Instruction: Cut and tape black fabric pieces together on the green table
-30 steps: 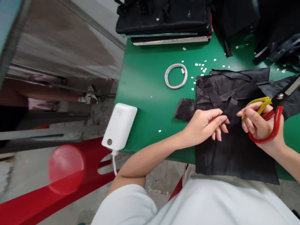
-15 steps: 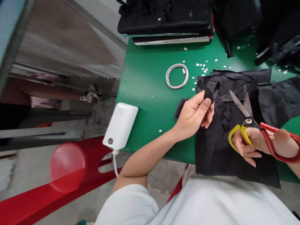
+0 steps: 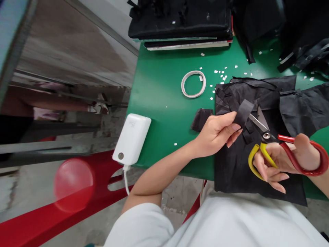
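Observation:
My left hand (image 3: 218,132) pinches a small strip of black fabric (image 3: 244,111) and holds it up over a larger sheet of black fabric (image 3: 246,168) on the green table (image 3: 164,92). In my right hand (image 3: 288,157) are scissors (image 3: 277,147) with one yellow and one red handle, fingers through the loops. Their blades are open and point left at the strip, with the blades against its edge.
A white power bank (image 3: 131,139) with a cable lies at the table's left front edge. A loop of white tape (image 3: 193,83) and several small white scraps lie further back. Black fabric piles (image 3: 180,17) line the far edge. A small black scrap (image 3: 203,118) lies left of the sheet.
My left hand lifted a black strip off the sheet and now holds it out to the right. My right hand turned the scissors round and brought their open blades to the strip.

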A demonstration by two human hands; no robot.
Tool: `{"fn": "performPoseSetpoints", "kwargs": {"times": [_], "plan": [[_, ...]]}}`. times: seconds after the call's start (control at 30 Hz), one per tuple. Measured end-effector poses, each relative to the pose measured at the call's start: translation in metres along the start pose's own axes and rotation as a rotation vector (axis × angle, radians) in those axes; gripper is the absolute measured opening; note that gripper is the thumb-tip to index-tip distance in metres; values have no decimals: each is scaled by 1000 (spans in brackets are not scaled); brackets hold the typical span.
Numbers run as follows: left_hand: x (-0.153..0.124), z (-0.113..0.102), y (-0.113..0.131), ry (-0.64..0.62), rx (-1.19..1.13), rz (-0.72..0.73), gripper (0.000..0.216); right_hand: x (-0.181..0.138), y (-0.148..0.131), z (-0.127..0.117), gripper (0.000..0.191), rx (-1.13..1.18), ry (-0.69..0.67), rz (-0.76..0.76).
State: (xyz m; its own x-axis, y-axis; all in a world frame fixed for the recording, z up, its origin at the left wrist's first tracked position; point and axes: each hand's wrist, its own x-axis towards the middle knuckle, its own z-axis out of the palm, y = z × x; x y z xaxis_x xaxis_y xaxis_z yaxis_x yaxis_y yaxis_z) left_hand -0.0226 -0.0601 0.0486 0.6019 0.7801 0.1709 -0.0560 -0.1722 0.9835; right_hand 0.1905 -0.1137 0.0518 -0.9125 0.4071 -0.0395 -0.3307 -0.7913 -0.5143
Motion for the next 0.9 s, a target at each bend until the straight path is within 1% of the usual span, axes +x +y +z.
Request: {"fn": "performPoseSetpoints", "kwargs": {"times": [0.07, 0.23, 0.3, 0.4, 0.47, 0.53, 0.63, 0.73, 0.8, 0.9], "plan": [[0, -1, 2, -34, 28, 10, 41, -2, 1, -2, 83, 7, 2, -14], [3, -4, 7, -217, 114, 71, 40, -4, -1, -3, 82, -5, 6, -30], [4, -4, 8, -247, 133, 65, 38, -4, -3, -1, 83, -18, 1, -37], [3, -5, 4, -242, 135, 81, 35, -5, -3, 0, 82, -18, 2, -64], [2, -6, -1, -229, 115, 143, 32, -7, -1, -2, 80, -10, 20, -83], [2, -7, -5, -220, 112, 161, 30, -9, 1, -3, 82, -5, 37, -103], [2, -9, -4, -185, 138, 133, 28, -11, 1, -3, 84, -18, 38, -113], [4, -9, 2, -142, 214, 69, 31, -14, 0, -3, 84, -21, 39, -108], [5, -9, 6, -115, 280, 38, 33, -18, 1, -7, 89, -25, 50, -114], [7, -9, 9, -107, 340, 89, 34, -26, 7, -18, 102, -69, 32, -121]]}}
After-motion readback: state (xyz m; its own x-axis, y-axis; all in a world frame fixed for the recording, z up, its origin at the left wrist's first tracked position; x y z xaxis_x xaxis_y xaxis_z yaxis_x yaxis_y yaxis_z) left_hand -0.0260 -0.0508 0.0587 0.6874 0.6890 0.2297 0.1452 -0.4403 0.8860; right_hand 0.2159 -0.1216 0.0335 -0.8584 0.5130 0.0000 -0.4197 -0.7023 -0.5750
